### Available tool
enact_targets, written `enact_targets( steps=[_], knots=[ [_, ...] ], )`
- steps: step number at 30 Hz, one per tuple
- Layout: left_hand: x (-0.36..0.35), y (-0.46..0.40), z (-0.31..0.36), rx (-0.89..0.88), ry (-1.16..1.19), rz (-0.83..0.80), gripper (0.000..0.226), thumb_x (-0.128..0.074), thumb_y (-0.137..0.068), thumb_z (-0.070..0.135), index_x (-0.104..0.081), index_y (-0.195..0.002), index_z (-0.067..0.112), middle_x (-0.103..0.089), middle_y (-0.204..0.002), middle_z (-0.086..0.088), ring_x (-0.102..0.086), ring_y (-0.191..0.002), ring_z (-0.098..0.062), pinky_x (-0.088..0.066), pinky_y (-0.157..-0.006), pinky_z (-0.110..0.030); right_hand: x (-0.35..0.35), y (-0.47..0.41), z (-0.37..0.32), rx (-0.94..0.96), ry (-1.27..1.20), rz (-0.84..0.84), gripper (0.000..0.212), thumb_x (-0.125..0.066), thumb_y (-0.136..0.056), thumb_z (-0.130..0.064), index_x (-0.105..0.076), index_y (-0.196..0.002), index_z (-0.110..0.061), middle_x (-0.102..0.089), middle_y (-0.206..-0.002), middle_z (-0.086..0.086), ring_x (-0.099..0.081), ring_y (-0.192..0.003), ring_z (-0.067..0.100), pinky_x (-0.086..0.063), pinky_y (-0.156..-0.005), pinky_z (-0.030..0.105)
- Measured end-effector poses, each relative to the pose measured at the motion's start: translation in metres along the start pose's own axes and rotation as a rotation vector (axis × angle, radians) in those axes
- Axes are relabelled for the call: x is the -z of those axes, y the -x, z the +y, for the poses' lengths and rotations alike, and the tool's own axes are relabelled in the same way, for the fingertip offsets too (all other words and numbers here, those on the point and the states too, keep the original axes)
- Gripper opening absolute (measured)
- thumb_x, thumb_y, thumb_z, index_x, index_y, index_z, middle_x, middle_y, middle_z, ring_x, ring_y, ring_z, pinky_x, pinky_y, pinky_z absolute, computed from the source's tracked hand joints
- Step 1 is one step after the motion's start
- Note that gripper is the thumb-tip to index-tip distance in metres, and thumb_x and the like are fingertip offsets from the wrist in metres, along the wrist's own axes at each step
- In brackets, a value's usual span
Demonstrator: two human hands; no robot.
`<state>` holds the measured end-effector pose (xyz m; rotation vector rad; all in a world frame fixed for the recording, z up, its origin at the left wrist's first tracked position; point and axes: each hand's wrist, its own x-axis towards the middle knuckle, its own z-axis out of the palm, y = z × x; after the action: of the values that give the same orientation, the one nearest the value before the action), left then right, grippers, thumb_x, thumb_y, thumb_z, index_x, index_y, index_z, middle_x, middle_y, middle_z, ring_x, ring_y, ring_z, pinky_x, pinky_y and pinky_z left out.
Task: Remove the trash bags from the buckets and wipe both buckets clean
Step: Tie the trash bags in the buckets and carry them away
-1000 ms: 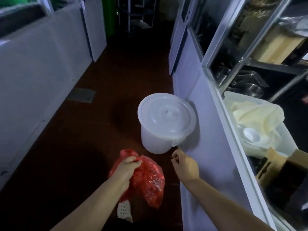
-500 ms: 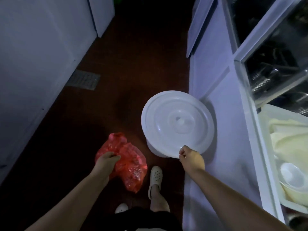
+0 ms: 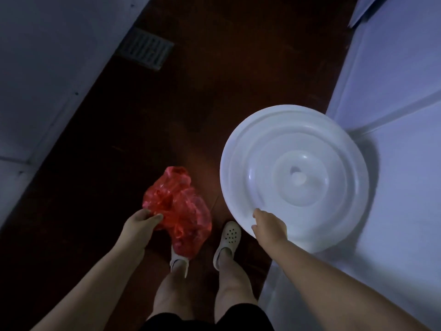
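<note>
A white bucket stands on the dark floor against the right-hand cabinet, and only its round white lid (image 3: 296, 177) shows from above. My right hand (image 3: 268, 226) grips the near rim of that lid. My left hand (image 3: 140, 222) is closed on a crumpled red trash bag (image 3: 179, 211), which hangs full and bulging above my left foot. A second bucket is not in view.
White cabinet fronts (image 3: 393, 91) run along the right and a pale wall panel (image 3: 47, 68) along the left, leaving a narrow dark red floor aisle. A metal floor drain grate (image 3: 146, 51) lies ahead on the left. My feet in white clogs (image 3: 228, 240) stand just below the bucket.
My view has tipped down and closer over the bucket. My right hand went from hanging near the bucket to gripping the lid's rim. The red bag stays in my left hand.
</note>
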<state>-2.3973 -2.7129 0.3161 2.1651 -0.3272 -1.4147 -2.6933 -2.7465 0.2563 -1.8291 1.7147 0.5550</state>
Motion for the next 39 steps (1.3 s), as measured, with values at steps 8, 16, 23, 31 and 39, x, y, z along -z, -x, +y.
enact_targets(
  steps=[8, 16, 23, 31, 39],
  knots=[
    [-0.010, -0.058, -0.022, 0.081, -0.066, -0.114, 0.013, -0.066, -0.084, 0.012, -0.066, -0.097, 0.009, -0.071, -0.094, -0.014, -0.067, -0.090, -0.029, -0.052, -0.089, -0.044, -0.055, -0.029, -0.013, -0.076, 0.268, 0.074, 0.050, -0.063, -0.084, -0.042, -0.043, -0.117, -0.010, -0.051, -0.111, 0.005, -0.050, -0.100, 0.021, -0.044, -0.082, 0.031],
    [0.002, -0.058, -0.012, 0.045, -0.081, -0.161, 0.007, -0.064, -0.085, 0.009, -0.066, -0.091, 0.013, -0.072, -0.088, -0.009, -0.069, -0.082, -0.021, -0.050, -0.065, -0.028, -0.049, -0.003, -0.025, -0.101, 0.203, 0.266, 0.033, -0.078, -0.047, -0.007, -0.061, -0.075, -0.004, -0.058, -0.071, 0.010, -0.057, -0.064, 0.028, -0.048, -0.056, 0.035],
    [0.031, -0.027, 0.025, 0.000, -0.031, -0.187, 0.007, -0.064, -0.085, 0.011, -0.065, -0.092, 0.012, -0.071, -0.091, -0.016, -0.069, -0.082, -0.031, -0.056, -0.076, -0.043, 0.015, 0.051, -0.014, 0.038, 0.313, 0.442, 0.038, -0.079, -0.035, -0.009, -0.059, -0.066, -0.007, -0.054, -0.065, 0.009, -0.055, -0.059, 0.028, -0.047, -0.054, 0.033],
    [0.053, 0.027, 0.090, -0.129, 0.040, -0.203, 0.005, -0.063, -0.084, 0.009, -0.067, -0.086, 0.012, -0.069, -0.089, -0.023, -0.067, -0.079, -0.040, -0.055, -0.073, -0.049, 0.130, 0.105, 0.025, 0.153, 0.400, 0.806, 0.020, -0.043, -0.060, 0.001, -0.062, -0.063, -0.006, -0.057, -0.060, 0.009, -0.058, -0.054, 0.028, -0.052, -0.054, 0.029],
    [0.037, 0.101, 0.177, -0.457, 0.031, -0.350, 0.008, -0.063, -0.086, 0.012, -0.070, -0.083, 0.014, -0.070, -0.079, -0.019, -0.068, -0.070, -0.033, -0.056, -0.064, -0.042, 0.217, 0.155, 0.037, -0.162, 0.017, 0.986, 0.017, -0.072, -0.067, 0.009, -0.056, -0.069, 0.006, -0.058, -0.067, 0.023, -0.060, -0.059, 0.040, -0.049, -0.048, 0.038]
  ],
)
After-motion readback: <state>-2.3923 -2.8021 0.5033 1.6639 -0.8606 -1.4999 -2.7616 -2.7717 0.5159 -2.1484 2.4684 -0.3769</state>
